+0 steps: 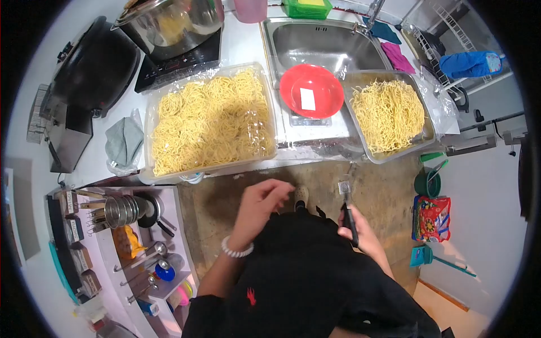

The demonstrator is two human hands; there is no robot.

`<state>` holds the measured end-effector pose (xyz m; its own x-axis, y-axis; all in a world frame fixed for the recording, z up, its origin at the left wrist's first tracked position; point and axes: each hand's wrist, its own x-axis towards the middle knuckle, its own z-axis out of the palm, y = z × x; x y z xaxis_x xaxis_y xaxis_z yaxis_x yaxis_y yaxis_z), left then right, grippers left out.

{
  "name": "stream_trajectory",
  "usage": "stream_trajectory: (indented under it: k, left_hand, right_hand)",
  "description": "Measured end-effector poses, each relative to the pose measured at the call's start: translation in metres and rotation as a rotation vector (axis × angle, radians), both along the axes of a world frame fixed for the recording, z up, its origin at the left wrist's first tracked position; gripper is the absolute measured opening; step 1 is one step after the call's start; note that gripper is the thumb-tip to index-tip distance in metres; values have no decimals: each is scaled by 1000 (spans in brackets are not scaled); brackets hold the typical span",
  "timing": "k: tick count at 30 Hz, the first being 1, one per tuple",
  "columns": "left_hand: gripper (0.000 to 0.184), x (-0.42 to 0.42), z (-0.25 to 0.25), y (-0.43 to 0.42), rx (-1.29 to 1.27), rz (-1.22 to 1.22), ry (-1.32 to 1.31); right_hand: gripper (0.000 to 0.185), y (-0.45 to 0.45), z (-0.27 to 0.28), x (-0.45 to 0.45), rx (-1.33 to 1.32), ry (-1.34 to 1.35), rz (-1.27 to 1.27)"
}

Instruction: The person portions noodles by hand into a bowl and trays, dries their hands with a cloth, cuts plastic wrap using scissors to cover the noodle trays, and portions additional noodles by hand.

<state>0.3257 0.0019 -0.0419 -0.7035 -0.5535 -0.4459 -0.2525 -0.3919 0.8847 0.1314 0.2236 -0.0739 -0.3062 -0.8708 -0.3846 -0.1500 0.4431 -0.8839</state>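
Note:
My right hand (pixel 363 228), at the front right of my body, is closed around a black-handled utensil (pixel 350 222). A small QR-code tag sits just above its handle; the far end blends into the floor, so its kind is unclear. Empty and loosely curled, my left hand (pixel 263 205) hangs in front of the counter edge, with a beaded bracelet at the wrist. Beyond it, a wide clear plastic tub (pixel 274 121) holds yellow noodles (pixel 211 121). A metal tray (pixel 389 158) at the right carries more noodles (pixel 389 115). Neither hand touches the noodles.
Between the containers, a red bowl (pixel 290 93) with a white paper rests over a scale (pixel 310 120). Behind are a sink (pixel 315 50), a large steel pot (pixel 174 28) and an induction cooker (pixel 197 59). Shelves (pixel 169 281) with strainers and ladles stand at the left.

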Motion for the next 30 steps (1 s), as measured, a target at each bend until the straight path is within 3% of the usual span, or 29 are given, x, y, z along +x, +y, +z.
stream_trajectory:
  k: [1,6,14,17,26,30]
  left_hand:
    - [29,-9,-7,5,93,28,60]
    - [47,-32,-9,-8,497,255,246]
    - [50,-68,-17,-2,351,332,348]
    - [51,-80,-18,5,325,358,369]
    - [44,-79,-24,3,301,354,370]
    - [41,-57,-35,4,327,440,334]
  right_hand:
    - [45,-8,5,2,117,-83,49]
    - [45,-29,3,17,142,-131,189]
    - [50,-20,-29,13,29,-228,9]
    - [53,-26,-21,9,59,-156,31]
    - [58,-47,4,16,126,-376,43]
    - [61,-52,-11,19,112,-384,127]
